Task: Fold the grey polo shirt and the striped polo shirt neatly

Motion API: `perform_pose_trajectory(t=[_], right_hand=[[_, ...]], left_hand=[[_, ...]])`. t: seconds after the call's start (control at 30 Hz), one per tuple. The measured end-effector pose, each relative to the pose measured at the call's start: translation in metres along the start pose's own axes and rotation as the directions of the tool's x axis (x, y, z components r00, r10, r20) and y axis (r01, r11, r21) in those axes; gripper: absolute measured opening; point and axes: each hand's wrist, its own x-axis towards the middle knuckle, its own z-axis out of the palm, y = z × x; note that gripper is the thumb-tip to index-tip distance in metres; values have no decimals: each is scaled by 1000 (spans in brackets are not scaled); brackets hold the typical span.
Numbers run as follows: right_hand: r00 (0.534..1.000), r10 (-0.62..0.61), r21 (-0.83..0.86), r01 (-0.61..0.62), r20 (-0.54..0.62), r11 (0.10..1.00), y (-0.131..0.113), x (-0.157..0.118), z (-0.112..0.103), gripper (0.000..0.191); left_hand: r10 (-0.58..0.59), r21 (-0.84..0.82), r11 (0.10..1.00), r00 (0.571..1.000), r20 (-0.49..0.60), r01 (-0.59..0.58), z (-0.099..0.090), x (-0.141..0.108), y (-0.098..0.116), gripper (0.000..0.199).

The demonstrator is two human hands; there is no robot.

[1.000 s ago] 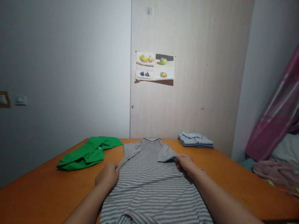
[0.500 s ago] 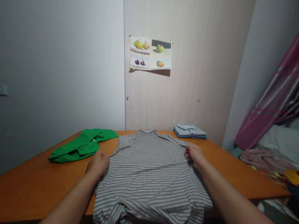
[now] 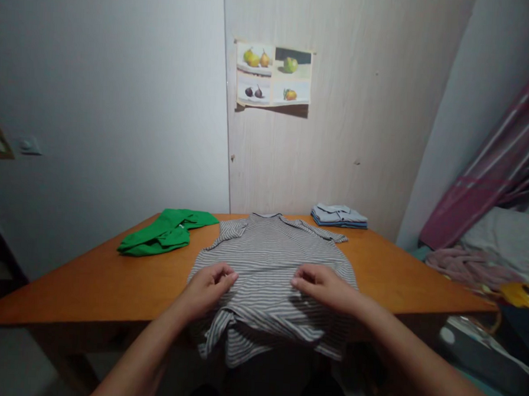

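A grey-and-white striped shirt (image 3: 266, 251) lies spread on the orange-brown table (image 3: 402, 282), collar toward the wall. Its bunched lower hem hangs over the front edge. Above the left side of the cloth is my left hand (image 3: 211, 285), its fingers loosely curled and the thumb apart from them. My right hand (image 3: 324, 287) is in a similar half-curled pose over the right side, with its shadow on the cloth beneath. Neither hand holds anything that I can see.
A crumpled green garment (image 3: 160, 234) lies at the left of the table. At the back right sits a stack of folded shirts (image 3: 338, 216). Fruit pictures (image 3: 274, 75) hang on the wall. Beyond the right edge are a pink curtain (image 3: 469, 185) and bedding (image 3: 502, 240).
Both hands have left the shirt's side edges and moved inward over its middle, letting go of the cloth. The view has shifted, showing more floor below the table.
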Motion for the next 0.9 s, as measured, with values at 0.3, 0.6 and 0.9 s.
perform_pose_trajectory(t=[0.3, 0.6, 0.9], right_hand=[[989, -150, -551, 132, 11, 824, -33, -37, 61, 12], [978, -61, -50, 72, 201, 996, -29, -55, 33, 10], [933, 145, -132, -197, -329, 972, 43, -52, -16, 23]], left_hand=[[57, 470, 876, 990, 132, -113, 9, -50, 24, 13], [-33, -30, 999, 973, 229, 41, -3, -60, 39, 37], [-211, 262, 918, 925, -316, 299, -33, -47, -6, 38]])
